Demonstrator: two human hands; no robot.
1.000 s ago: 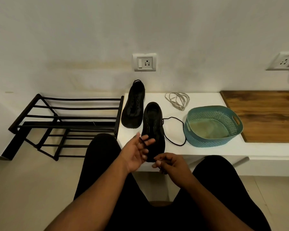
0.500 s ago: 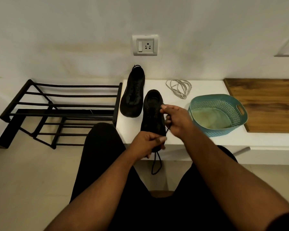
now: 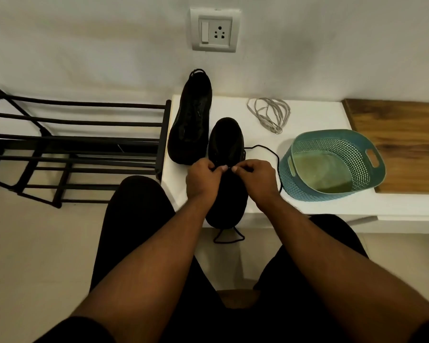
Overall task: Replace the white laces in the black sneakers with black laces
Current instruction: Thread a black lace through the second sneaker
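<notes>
Two black sneakers stand on a white ledge [image 3: 332, 206]. The near sneaker [image 3: 227, 137] points away from me, its heel at the ledge's front edge. Over its middle my left hand [image 3: 203, 178] and my right hand [image 3: 254, 178] meet, fingers curled, each pinching the black lace [image 3: 270, 151]. That lace loops out to the right toward the basket, and another stretch hangs below the heel. The second sneaker [image 3: 192, 120] lies farther back on the left. A bundle of white laces [image 3: 270, 113] lies behind on the ledge.
A teal perforated basket [image 3: 332, 164] sits right of the near sneaker. A wooden board [image 3: 401, 144] covers the ledge's right end. A black metal shoe rack [image 3: 72, 144] stands on the floor to the left. A wall socket [image 3: 214, 29] is above. My knees are below the ledge.
Both hands have come together over the middle of the near sneaker. The right hand moved back from the shoe's tongue area; the left hand moved up from the heel. The camera tilted downward and closer.
</notes>
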